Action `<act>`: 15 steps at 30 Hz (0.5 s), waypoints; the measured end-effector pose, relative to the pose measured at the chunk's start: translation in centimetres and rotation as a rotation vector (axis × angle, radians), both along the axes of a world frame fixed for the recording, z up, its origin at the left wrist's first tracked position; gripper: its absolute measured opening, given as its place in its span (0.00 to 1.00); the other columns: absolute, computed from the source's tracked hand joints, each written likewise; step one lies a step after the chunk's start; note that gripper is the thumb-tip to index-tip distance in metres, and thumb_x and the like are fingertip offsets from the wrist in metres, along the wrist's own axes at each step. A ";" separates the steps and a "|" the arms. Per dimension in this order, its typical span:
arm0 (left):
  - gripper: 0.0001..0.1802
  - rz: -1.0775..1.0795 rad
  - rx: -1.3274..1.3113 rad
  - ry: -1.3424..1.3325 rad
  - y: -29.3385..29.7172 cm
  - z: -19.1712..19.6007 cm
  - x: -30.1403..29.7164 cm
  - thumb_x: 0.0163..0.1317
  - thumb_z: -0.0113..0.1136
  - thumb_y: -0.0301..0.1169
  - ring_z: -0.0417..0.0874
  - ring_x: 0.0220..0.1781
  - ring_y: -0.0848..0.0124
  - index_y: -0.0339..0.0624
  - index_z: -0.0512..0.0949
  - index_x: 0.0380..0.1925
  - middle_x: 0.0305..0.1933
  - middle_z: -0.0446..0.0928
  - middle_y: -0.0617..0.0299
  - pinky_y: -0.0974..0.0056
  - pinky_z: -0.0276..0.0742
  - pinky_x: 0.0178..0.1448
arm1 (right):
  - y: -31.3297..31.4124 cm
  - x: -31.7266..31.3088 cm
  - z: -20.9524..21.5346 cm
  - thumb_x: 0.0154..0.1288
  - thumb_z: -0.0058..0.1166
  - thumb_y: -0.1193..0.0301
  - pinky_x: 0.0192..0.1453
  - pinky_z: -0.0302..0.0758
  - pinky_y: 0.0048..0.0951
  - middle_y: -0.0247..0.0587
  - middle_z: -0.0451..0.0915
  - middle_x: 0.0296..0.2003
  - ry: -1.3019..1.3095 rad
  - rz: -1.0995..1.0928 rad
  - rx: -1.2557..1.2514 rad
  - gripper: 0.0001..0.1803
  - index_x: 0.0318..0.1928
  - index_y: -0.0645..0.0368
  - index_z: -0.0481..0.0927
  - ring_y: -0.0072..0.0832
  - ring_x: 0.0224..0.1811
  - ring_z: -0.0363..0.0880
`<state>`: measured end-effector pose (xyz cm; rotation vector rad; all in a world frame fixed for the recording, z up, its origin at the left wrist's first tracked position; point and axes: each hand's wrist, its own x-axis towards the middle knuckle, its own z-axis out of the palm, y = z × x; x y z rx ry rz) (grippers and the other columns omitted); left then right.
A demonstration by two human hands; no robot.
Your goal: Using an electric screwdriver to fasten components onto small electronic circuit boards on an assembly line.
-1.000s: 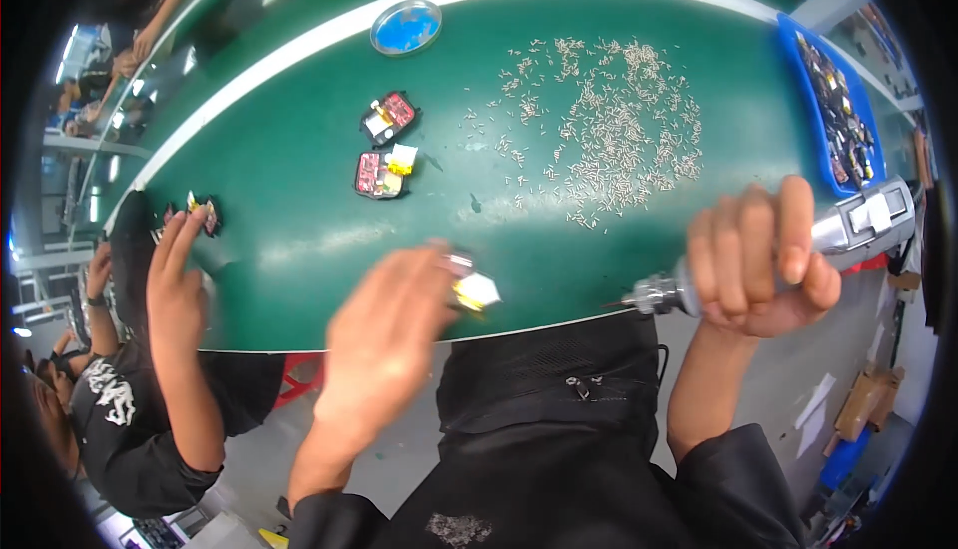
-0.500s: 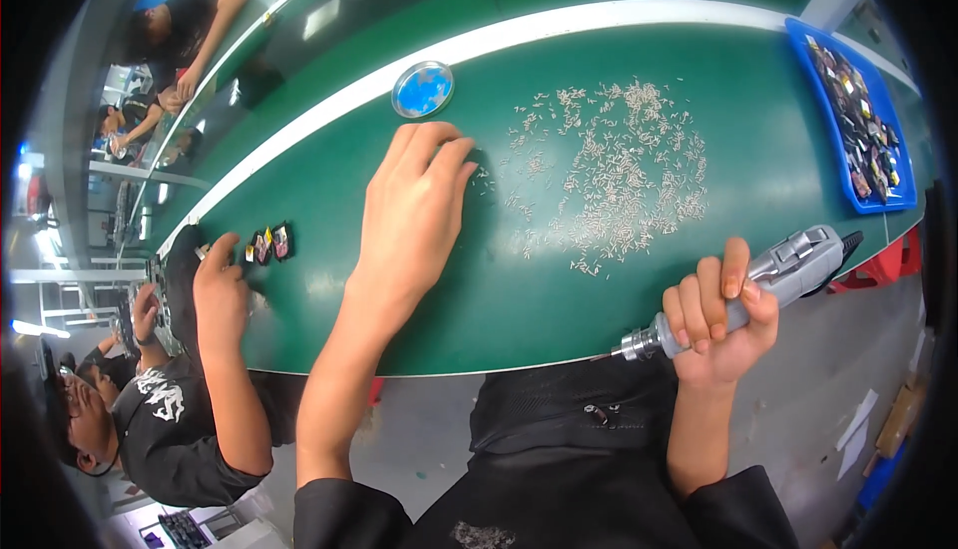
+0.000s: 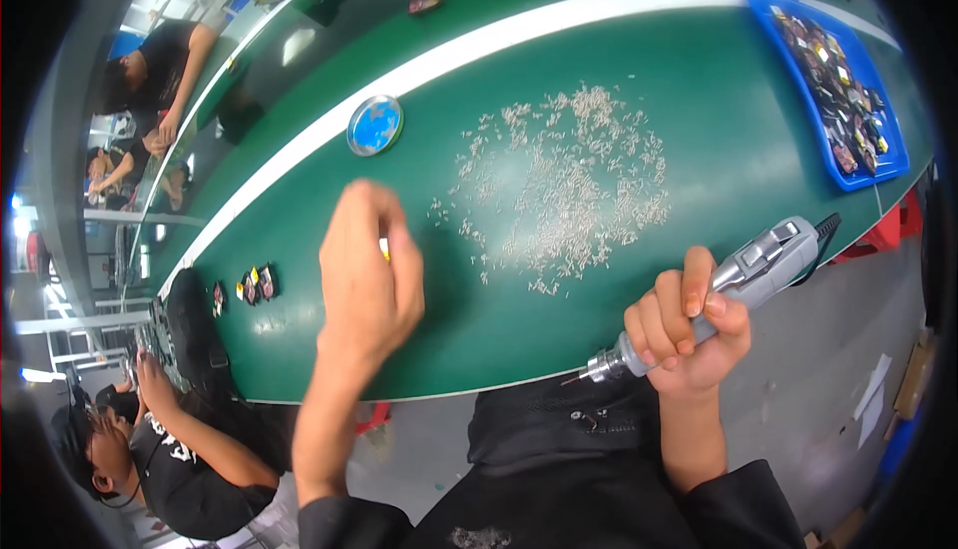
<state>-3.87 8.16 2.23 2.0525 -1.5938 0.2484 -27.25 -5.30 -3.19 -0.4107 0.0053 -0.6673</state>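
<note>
My right hand (image 3: 689,324) is wrapped around a grey electric screwdriver (image 3: 763,268), tilted, its bit end pointing left beside the table's front edge. Over the green table (image 3: 459,334), my left hand (image 3: 369,274) is curled, thumb against fingers and slightly blurred. A small yellow-and-white bit shows between thumb and fingers; the rest of it is hidden by the hand. To the right of that hand, many tiny silvery screws (image 3: 579,190) lie scattered. Beyond it stands a round shallow dish (image 3: 375,126) with a blue inside.
A blue tray (image 3: 836,172) full of small dark parts with yellow and white labels sits at the far right. Several similar parts (image 3: 259,283) lie at the left, near a seated co-worker (image 3: 150,449). A red stool (image 3: 898,230) stands below the right table edge.
The whole view has shifted. My left hand has drawn back from the screws and curled up, while the right keeps its hold on the screwdriver. The co-worker's hand has left the parts on the left.
</note>
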 end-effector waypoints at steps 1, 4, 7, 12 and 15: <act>0.07 -0.010 -0.025 0.092 0.9 0.0 -0.9 0.54 0.53 0.15 0.76 0.32 0.53 0.32 0.69 0.33 0.30 0.70 0.51 0.57 0.71 0.36 | 0.0 0.0 -0.1 0.65 0.43 0.67 0.23 0.66 0.29 0.32 0.63 0.14 -0.005 0.013 -0.024 0.07 0.32 0.57 0.66 0.23 0.12 0.62; 0.08 -0.036 -0.056 0.199 3.1 -0.7 -3.9 0.53 0.52 0.13 0.75 0.31 0.55 0.32 0.68 0.33 0.30 0.71 0.51 0.58 0.71 0.35 | 0.4 -0.4 0.1 0.67 0.43 0.67 0.22 0.66 0.29 0.32 0.62 0.14 0.009 0.016 -0.044 0.08 0.32 0.56 0.65 0.22 0.12 0.61; 0.02 -0.021 -0.048 0.278 3.7 -1.4 -6.1 0.59 0.50 0.16 0.79 0.32 0.60 0.33 0.70 0.31 0.31 0.77 0.53 0.63 0.75 0.40 | 0.6 -0.6 -0.1 0.65 0.43 0.67 0.23 0.65 0.29 0.32 0.63 0.14 0.046 0.000 -0.021 0.08 0.32 0.57 0.66 0.22 0.12 0.61; 0.09 -0.098 -0.170 0.499 4.5 -2.9 -8.2 0.51 0.58 0.09 0.85 0.35 0.58 0.30 0.75 0.32 0.32 0.81 0.50 0.63 0.80 0.42 | 1.0 -0.3 0.1 0.66 0.42 0.66 0.23 0.64 0.30 0.31 0.63 0.16 0.073 -0.053 -0.050 0.08 0.34 0.56 0.68 0.22 0.13 0.60; 0.09 -0.095 -0.287 0.677 4.9 -3.9 -9.4 0.49 0.61 0.08 0.85 0.35 0.59 0.29 0.77 0.29 0.32 0.82 0.49 0.63 0.81 0.41 | 0.6 -0.1 1.1 0.68 0.40 0.65 0.24 0.65 0.30 0.31 0.63 0.16 0.000 -0.060 -0.100 0.09 0.36 0.56 0.70 0.21 0.14 0.61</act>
